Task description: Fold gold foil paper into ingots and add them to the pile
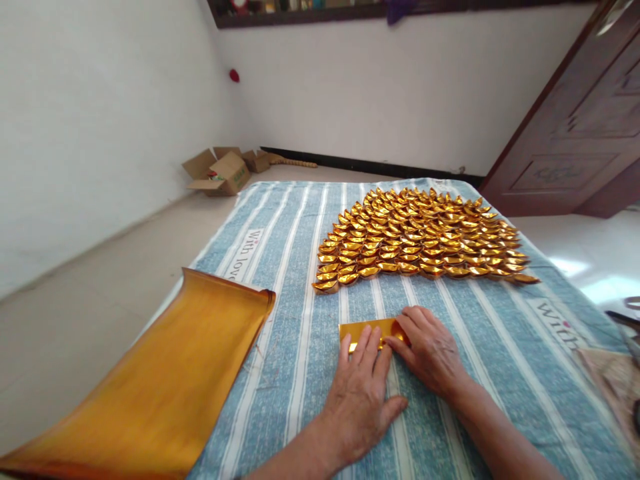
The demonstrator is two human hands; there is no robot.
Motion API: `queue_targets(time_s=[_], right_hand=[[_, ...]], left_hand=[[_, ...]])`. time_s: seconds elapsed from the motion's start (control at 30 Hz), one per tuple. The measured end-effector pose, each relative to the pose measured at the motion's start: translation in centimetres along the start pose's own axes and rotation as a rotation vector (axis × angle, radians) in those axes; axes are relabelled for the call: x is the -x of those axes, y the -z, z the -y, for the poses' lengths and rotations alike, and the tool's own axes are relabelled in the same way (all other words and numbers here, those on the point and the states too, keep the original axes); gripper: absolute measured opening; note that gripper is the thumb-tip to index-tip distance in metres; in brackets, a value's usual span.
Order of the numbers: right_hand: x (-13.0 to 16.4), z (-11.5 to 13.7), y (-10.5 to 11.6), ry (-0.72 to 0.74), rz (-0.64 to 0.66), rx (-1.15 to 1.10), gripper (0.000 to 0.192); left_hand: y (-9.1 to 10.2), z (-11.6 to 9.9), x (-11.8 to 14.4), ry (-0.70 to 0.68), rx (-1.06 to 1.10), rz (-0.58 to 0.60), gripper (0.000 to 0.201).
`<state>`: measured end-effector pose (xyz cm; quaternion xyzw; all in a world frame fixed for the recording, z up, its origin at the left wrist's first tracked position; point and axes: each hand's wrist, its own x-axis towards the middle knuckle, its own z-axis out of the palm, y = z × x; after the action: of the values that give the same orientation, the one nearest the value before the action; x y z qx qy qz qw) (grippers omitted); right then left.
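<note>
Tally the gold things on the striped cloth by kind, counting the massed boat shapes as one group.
Large gold paper stack: 1
Small gold paper piece: 1
Group of boat shapes: 1
Total: 3

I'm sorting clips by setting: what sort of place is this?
Probably a room in a home: a striped cloth printed "With love", a panelled door and an open cardboard box on the floor suggest it.

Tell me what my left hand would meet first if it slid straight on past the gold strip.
Crossing the striped cloth, your left hand would probably meet the near row of folded gold pieces first, if it stayed low.
</note>
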<state>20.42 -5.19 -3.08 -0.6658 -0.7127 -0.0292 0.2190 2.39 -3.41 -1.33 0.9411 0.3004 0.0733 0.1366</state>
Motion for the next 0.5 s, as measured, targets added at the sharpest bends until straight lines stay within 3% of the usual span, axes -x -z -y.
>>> queue_targets(time_s=[0.5], right_hand=[[0.7, -2.2, -0.4, 0.002, 0.02, -0.059, 0.022]], left_hand=[[-0.4, 0.9, 0.2, -0.071, -0.091, -0.022, 0.067]])
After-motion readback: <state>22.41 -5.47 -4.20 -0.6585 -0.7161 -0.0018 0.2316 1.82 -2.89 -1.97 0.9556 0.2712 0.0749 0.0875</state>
